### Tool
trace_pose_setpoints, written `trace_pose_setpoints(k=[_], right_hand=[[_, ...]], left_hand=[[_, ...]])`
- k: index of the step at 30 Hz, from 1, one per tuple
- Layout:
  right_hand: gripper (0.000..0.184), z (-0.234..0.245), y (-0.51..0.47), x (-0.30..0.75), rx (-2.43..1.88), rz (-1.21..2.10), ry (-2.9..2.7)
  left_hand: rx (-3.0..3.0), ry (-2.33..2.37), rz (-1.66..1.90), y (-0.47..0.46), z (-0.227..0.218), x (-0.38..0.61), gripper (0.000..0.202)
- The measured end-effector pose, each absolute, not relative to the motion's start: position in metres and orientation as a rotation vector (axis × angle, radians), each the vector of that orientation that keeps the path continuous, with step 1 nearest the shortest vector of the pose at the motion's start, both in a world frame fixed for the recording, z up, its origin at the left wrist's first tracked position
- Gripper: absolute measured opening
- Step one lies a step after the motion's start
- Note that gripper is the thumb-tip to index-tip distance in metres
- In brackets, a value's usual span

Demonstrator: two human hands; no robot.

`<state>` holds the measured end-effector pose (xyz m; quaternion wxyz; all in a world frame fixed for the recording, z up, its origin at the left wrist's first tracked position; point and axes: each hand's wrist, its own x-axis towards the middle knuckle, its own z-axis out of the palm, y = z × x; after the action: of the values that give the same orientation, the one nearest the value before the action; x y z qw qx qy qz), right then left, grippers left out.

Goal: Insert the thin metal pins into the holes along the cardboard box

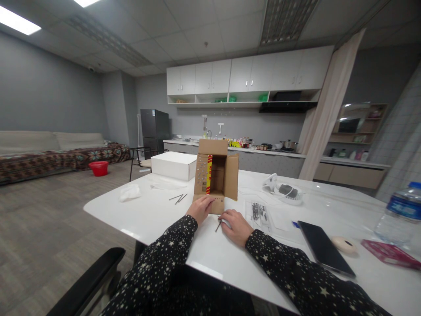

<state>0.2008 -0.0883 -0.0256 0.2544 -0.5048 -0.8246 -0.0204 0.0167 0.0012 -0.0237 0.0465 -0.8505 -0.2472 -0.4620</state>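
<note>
An open cardboard box [215, 173] lies on its side on the white table [158, 210], its mouth facing me and its flaps spread. My left hand [201, 208] rests flat on the box's lower flap, fingers stretched out. My right hand [235, 224] lies on the table just right of that flap, fingers curled in a pinch on a thin dark nail [218, 226]. Two or three more dark nails [178, 198] lie loose on the table to the left of the box.
A white box [173, 165] stands behind the cardboard box. A clear bag of small parts [259, 213], a black phone [325, 248], a water bottle [399, 215], a pink object [390, 253] and a white device [284, 191] lie to the right. A chair arm [88, 281] sits below left.
</note>
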Motion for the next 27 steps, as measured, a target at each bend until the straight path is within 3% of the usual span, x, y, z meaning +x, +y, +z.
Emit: trace_pose_setpoints(k=[10,27], right_hand=[[0.019,-0.0266,-0.0888,0.2020,-1.370,-0.063,-2.240],[0.019,-0.0260,-0.0894,0.2009,-1.369,-0.044,-2.226]], left_hand=[[-2.488,-0.877,-1.599,0.0007,-0.0192,0.0127,0.020],[-2.427,-0.995,-1.467,0.0095,-0.0221,0.0119,0.020]])
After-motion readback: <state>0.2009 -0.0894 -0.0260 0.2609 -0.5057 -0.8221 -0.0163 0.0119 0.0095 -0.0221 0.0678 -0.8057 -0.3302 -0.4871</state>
